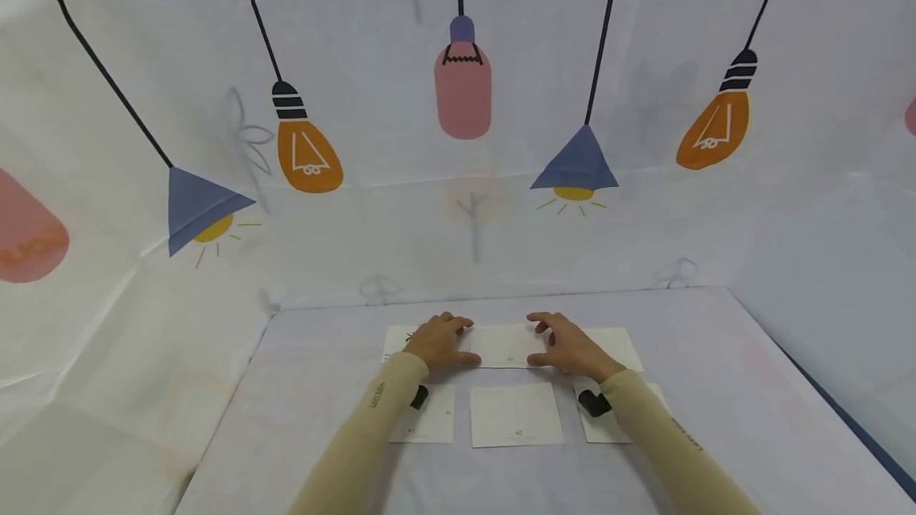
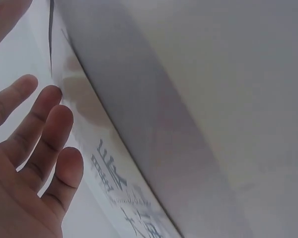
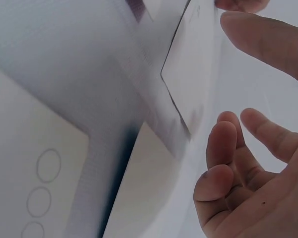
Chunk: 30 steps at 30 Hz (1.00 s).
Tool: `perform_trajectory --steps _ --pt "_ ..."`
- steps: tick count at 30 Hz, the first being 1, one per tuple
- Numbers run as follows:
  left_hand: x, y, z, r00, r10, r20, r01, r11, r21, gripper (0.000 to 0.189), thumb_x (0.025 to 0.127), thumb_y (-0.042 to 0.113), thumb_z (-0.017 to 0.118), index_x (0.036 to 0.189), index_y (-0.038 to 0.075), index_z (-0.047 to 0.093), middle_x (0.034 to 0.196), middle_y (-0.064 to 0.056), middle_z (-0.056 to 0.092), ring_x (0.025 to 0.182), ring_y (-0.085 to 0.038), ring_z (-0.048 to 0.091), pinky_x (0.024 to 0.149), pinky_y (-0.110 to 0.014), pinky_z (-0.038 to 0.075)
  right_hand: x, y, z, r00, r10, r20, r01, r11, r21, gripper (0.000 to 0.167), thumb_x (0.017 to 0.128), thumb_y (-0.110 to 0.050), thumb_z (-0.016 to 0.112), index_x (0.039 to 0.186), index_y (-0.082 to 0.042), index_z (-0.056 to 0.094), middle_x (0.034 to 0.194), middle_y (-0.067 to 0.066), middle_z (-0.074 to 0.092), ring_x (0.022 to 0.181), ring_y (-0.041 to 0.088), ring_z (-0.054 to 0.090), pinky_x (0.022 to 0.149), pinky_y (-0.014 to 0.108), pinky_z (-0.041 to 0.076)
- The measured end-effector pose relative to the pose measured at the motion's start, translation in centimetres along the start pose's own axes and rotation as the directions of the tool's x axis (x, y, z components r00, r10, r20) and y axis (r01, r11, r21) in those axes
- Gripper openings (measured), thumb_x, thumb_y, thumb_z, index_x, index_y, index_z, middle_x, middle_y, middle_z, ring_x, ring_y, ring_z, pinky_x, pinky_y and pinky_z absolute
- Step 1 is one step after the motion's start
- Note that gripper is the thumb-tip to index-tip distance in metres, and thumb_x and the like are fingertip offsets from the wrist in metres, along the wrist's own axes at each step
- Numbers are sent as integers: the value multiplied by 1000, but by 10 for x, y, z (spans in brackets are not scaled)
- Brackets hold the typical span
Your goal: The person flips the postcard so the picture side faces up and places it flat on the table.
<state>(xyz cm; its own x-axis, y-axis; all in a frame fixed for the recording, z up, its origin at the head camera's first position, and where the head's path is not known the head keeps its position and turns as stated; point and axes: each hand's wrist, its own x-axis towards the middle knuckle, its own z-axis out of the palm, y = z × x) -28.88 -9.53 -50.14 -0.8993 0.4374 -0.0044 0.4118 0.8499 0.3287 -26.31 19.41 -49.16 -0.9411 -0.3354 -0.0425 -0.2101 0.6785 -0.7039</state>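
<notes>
Both hands reach over the far row of white paper cards. My left hand (image 1: 438,342) is at the upper left card (image 1: 393,338), its fingers apart and loosely bent. Across from it, my right hand (image 1: 570,348) is beside the upper right card (image 1: 619,345), thumb and index finger spread. The upper middle card (image 1: 501,346) lies between the two hands. Dark printed characters mark a card (image 2: 92,116) beside the fingers in the left wrist view. In the right wrist view, a card with printed ovals (image 3: 20,129) lies away from the hand. Neither hand grips anything.
Nearer me lie a lower left card (image 1: 438,418), a lower middle card (image 1: 517,416) and a lower right card (image 1: 604,429), the outer two partly under the forearms. The white-covered table (image 1: 300,420) meets a white sheet (image 1: 358,245) printed with lamps.
</notes>
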Motion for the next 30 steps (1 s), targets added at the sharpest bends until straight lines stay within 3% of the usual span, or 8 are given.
perform_trajectory --steps 8,16,25,30 --pt "0 12 -3 998 -37 45 36 999 24 88 75 63 81 147 21 54 127 -5 59 114 -26 56 99 -46 46 -4 3 -3 1000 -25 5 25 1000 -16 85 80 -23 88 150 -4 44 124 15 56 99 26 53 82 42 46" --pt "3 8 1 997 -38 66 37 999 9 93 71 65 83 148 23 53 133 -6 54 117 -26 52 101 -47 44 -8 7 -6 999 -23 29 24 1000 -13 91 78 -26 90 152 -6 41 135 20 47 108 33 54 86 47 48" --pt "2 7 4 996 -49 70 49 999 -6 92 68 62 86 145 24 55 133 -6 53 117 -26 51 103 -47 43 -5 7 -6 999 -10 37 14 993 -118 98 74 -31 92 152 -3 41 141 25 49 110 38 59 89 54 50" --pt "2 8 3 996 -45 71 45 999 -5 89 69 62 86 144 24 56 134 -7 52 119 -27 51 103 -48 43 0 6 -5 999 6 54 4 984 -176 101 73 -32 93 152 -1 40 143 26 47 122 45 53 97 63 44"
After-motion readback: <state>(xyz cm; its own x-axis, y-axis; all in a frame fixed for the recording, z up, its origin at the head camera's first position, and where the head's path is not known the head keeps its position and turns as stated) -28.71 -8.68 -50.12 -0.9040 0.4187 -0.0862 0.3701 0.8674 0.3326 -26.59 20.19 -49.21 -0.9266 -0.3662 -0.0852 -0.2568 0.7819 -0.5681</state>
